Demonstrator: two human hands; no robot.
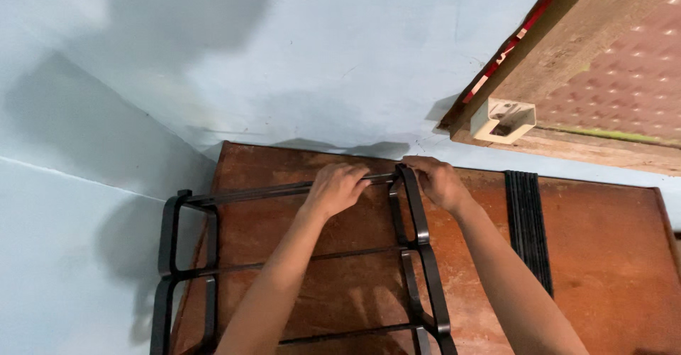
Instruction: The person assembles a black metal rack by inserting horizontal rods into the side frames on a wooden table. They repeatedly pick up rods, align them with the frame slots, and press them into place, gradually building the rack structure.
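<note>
The black rack (298, 256) stands on the brown table (610, 256), both side frames up and three tiers of rods in. The left hand (337, 188) grips the top rod; the right hand (438, 181) closes on the right frame's corner, seemingly seating that joint. Spare rods (528, 220) lie well apart.

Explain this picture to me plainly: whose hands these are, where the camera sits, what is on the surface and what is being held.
There is no machine here; a person works with bare hands, and the one camera sits on their head, looking down. The left hand grips a thin black bar at the top of a black frame rack. The right hand holds the rack's upper corner piece. The rack stands over a worn brown board beside a light blue wall. A bundle of spare black bars lies on the board, to the right.
</note>
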